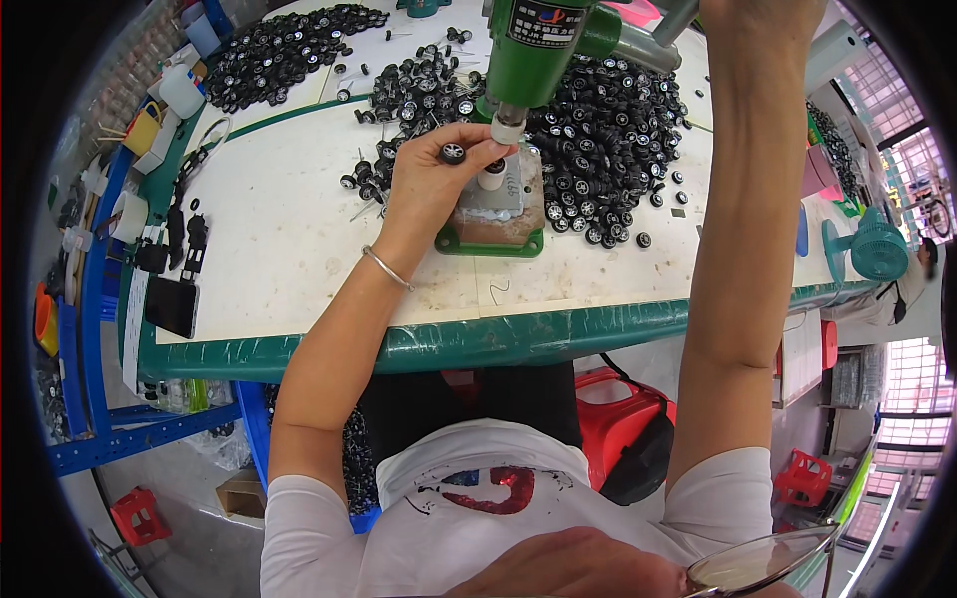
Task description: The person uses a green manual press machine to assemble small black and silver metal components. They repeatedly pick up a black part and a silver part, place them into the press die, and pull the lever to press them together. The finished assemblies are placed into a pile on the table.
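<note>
My left hand (431, 174) pinches a small black toy wheel (454, 152) with a silver hub, right next to the white ram tip (507, 129) of a green hand press (533, 45). Below the ram, a white post (491, 174) carrying another wheel stands on the press base plate (493, 239). My right hand (758, 12) is raised at the top edge, by the grey press lever (648, 42); its fingers are cut off by the frame. A heap of black wheels (608, 130) lies behind and to the right of the press.
The white table has a green taped front edge (478, 344). A second pile of wheels (284, 50) lies at the far left. Dark phones (171, 304) and small containers sit on the left. A teal fan (877, 249) stands on the right, red stools (623, 419) below.
</note>
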`<state>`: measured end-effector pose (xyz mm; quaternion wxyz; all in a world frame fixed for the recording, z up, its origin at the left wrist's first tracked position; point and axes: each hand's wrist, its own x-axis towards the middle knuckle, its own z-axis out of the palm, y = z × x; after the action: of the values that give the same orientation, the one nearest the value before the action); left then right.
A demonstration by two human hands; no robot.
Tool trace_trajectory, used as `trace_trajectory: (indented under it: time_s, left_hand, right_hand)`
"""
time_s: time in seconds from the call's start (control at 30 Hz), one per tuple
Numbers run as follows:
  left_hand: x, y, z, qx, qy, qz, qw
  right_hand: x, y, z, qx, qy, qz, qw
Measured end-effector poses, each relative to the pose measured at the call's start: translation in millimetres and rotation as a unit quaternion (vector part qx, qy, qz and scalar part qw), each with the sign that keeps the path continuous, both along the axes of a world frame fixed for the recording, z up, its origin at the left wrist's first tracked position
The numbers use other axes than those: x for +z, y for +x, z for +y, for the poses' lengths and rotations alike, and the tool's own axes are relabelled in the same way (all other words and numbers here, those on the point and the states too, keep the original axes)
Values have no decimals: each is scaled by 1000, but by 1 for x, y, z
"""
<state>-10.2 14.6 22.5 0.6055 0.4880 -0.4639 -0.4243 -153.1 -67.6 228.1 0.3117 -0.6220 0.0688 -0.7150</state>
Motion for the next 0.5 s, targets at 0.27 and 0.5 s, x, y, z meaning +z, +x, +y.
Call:
trace_trajectory:
  time_s: [0.27, 0.5]
  left_hand:
    - [-4, 0, -1, 7, -11, -15, 1000]
    - [-9, 1, -1, 12, -31, -39, 999]
  right_hand:
    - [-4, 1, 6, -4, -16, -32, 999]
    - [-7, 0, 14, 15, -57, -43, 997]
